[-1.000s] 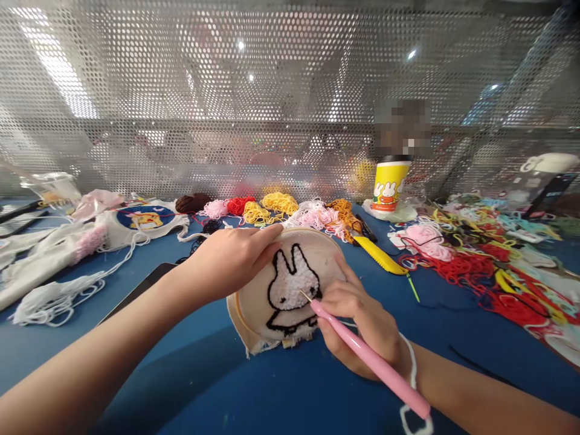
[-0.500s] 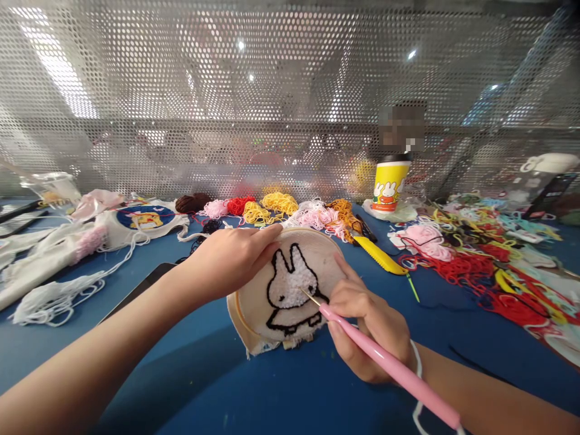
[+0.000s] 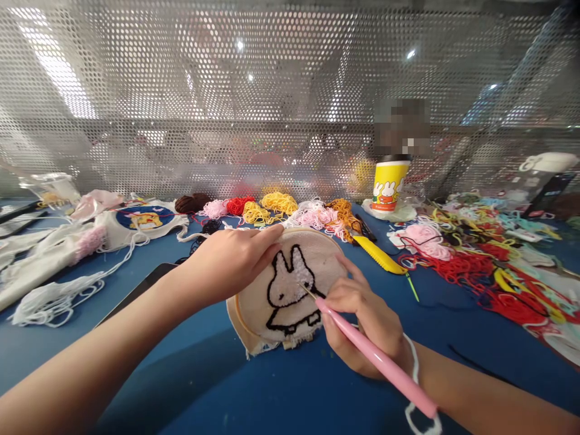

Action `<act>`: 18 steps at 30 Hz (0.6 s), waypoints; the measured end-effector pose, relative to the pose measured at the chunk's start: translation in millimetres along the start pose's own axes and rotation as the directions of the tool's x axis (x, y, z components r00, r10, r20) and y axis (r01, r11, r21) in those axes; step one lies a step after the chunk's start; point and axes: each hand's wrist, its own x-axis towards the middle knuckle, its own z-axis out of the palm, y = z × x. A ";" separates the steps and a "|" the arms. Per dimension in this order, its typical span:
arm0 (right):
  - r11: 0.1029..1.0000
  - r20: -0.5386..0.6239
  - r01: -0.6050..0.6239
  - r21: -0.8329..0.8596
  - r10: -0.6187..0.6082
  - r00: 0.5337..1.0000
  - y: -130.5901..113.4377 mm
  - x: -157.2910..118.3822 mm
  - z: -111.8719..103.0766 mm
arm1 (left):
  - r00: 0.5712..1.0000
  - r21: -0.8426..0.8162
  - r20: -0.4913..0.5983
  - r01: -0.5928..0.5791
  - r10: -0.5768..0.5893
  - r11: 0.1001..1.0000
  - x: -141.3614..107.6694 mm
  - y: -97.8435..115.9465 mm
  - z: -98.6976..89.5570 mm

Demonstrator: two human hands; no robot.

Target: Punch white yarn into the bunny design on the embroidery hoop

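I count two hands, a left hand and a right hand; one pink punch needle; two embroidered pieces, a hooped rabbit and a blue piece toward the table's far left corner. Along the far edge stand one yellow cup, one red yarn bundle and two yellow yarn bundles. Near the far right corner is one white-lidded bottle. The yarn strands toward the right edge are too tangled to count.
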 end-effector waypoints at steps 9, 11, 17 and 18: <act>0.986 0.038 0.072 -0.151 -0.066 0.997 -5.1 10.3 -1.1 | 0.999 0.007 -0.037 -0.031 0.032 0.999 0.8 6.3 -5.2; 0.986 0.053 0.071 -0.152 -0.064 0.997 -5.5 14.9 -4.7 | 0.997 -0.005 -0.057 -0.049 0.048 0.999 0.0 8.2 -7.2; 0.997 0.241 0.043 -0.067 -0.026 0.970 -2.7 27.8 -18.9 | 0.986 -0.038 -0.129 -0.108 0.102 0.993 -2.5 11.7 -10.1; 0.998 0.261 0.038 -0.059 -0.021 0.965 -2.0 29.3 -21.1 | 0.984 -0.044 -0.141 -0.113 0.106 0.993 -2.5 11.9 -9.8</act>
